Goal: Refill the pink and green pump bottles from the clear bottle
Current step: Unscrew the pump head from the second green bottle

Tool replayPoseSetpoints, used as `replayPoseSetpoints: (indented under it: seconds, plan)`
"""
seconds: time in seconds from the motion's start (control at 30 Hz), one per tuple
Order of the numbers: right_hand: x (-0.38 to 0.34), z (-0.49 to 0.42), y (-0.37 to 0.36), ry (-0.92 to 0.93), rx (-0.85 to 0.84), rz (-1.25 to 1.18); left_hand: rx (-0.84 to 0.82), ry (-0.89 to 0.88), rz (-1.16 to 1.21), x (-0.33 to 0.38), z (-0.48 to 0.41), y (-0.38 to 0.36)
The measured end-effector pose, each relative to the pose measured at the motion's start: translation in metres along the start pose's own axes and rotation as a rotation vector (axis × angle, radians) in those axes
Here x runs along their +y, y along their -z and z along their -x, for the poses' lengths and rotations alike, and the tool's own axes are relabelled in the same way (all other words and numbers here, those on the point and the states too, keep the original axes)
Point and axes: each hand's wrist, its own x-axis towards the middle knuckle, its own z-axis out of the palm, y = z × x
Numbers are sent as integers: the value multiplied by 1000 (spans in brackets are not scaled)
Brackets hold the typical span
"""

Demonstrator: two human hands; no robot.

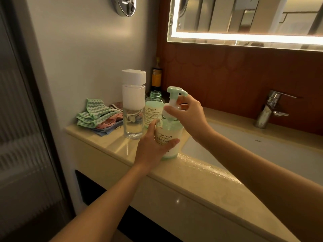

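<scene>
Beige countertop [118,145]; on it folded cloths [97,116]; clear bottle [133,110]; uncapped bottle [154,106]; green pump bottle [170,131]

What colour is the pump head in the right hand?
The pump head is mint green; head view.

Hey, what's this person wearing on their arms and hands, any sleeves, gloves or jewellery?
Nothing worn shows. The left forearm and right forearm are bare to the frame's edge, no sleeve in view. The left hand and right hand are ungloved, with no watch, bracelet or ring visible.
</scene>
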Motion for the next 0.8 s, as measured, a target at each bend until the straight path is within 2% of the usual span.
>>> replayPoseSetpoints:
  seconds: [0.13, 0.3, 0.53, 0.7, 0.8]
  plan:
    - [2, 6, 2, -53, -117, -236, -14, -6, 9, 0, 1, 0]
    - [-1, -1, 0, -26, 30, -56, -9, -4, -4, 0, 0, 0]
    - [1, 3, 2, -23, 26, -190, -5, -14, -1, -2, 0, -1]
    - [-3, 2, -2, -56, 24, -76, -9, -10, -14, -2, -1, -1]
    - [-4, -1, -2, -109, 3, -87, -13, -4, -14, 0, 0, -1]
